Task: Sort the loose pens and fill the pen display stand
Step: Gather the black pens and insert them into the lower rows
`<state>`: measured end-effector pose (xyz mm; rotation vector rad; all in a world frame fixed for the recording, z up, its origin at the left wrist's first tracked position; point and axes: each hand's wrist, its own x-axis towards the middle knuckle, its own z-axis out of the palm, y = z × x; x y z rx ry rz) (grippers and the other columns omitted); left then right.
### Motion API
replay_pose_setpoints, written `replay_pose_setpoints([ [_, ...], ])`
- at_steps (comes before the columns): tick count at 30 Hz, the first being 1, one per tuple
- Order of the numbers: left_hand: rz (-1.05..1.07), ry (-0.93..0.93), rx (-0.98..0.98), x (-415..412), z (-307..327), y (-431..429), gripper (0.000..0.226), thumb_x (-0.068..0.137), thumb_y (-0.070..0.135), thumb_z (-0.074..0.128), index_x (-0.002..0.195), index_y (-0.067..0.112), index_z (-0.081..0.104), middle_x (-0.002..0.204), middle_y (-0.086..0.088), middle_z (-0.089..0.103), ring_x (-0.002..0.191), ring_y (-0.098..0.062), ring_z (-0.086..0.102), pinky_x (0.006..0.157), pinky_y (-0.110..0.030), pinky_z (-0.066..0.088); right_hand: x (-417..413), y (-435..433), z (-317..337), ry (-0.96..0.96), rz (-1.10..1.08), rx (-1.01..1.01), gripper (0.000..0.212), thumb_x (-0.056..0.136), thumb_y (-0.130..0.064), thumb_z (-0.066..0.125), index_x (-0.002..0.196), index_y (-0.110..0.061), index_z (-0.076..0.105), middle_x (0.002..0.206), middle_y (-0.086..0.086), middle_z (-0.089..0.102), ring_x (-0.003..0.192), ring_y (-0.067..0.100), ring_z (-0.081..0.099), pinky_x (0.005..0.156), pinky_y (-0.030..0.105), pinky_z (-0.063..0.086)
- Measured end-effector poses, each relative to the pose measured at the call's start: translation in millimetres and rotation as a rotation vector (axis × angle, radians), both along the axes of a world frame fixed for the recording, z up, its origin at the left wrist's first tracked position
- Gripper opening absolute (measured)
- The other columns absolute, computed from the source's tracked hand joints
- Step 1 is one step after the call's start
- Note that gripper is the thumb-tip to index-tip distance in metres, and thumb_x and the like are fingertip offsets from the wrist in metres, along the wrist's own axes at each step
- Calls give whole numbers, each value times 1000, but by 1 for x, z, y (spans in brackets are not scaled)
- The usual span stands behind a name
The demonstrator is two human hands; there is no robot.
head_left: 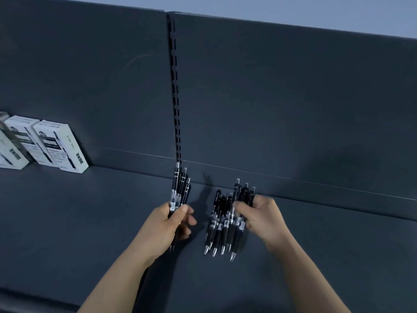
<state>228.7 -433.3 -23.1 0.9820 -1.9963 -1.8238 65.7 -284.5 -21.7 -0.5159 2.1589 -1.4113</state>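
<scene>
Left hand [173, 222] is wrapped round a bundle of black pens [181, 188], clicker ends up, over the dark shelf [90, 211]. Right hand [261, 215] has its fingers curled round part of the loose pile [220, 229] lying on the shelf just beside it. White boxes [59, 147] sit way off left.

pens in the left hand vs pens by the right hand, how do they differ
The bundle of pens in the left hand is tight; the pile of pens at the right hand is fanned across the shelf. The bundle looks smaller than the pile. The bundle's tips are mostly hidden by the hand; the pile's silver tips show. Both are black, clickers pointing away.
</scene>
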Motion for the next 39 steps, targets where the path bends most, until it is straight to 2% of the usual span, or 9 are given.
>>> replay_pose_setpoints([
  [3,15,47,-29,21,11,-4,24,100,28,45,97,12,64,83,-4,73,66,-15,66,69,-27,54,24,-19,21,-3,63,-118,31,84,-17,68,73,8,54,62,10,49,53,18,37,46,26,30],
  [5,43,80,-32,38,19,-10,26,99,30,46,96,10,63,79,-3,73,65,-15,65,72,-31,55,44,-33,32,-21,115,-158,24,85,-17,70,72,1,61,63,9,54,53,18,40,45,23,34],
  [11,169,107,-140,110,38,-48,41,95,39,48,74,5,54,49,1,53,48,-14,51,48,-19,43,113,-93,57,-36,277,-197,15,85,-25,72,77,-13,70,71,5,67,54,10,49,53,24,40],
  [15,210,101,-163,179,47,-86,45,86,49,53,79,4,58,59,-2,63,55,-14,59,60,-26,48,179,-151,65,-91,404,-258,9,85,-26,71,82,-17,71,74,-2,71,54,2,52,55,21,42],
  [19,205,171,-117,252,56,-126,29,89,40,56,95,16,71,90,2,76,85,-12,72,78,-27,54,255,-215,63,-110,520,-274,13,84,-30,72,83,-17,70,72,-4,70,58,6,53,58,26,41],
  [22,245,151,-149,305,65,-153,23,86,37,59,83,16,68,76,-5,75,70,-18,71,63,-21,52,308,-258,62,-122,569,-303,12,84,-30,72,79,-20,68,69,-5,69,57,6,53,57,26,42],
  [27,310,147,-56,375,67,-199,17,77,36,71,77,20,65,69,-8,70,64,-29,68,60,-42,58,380,-316,63,-174,658,-304,16,84,-31,72,80,-17,65,68,-2,64,56,7,52,54,23,42],
  [33,364,195,46,421,59,-249,35,80,23,73,104,6,56,83,-26,69,54,-26,67,44,-28,51,426,-379,62,-156,750,-297,22,84,-30,71,88,-9,67,70,-2,65,58,8,53,52,20,41],
  [39,354,168,-9,442,43,-312,36,74,36,76,92,7,63,72,-20,70,52,-31,57,40,-26,44,444,-443,59,-121,770,-277,20,85,-33,71,86,-14,66,69,-2,65,58,8,54,54,20,43],
])
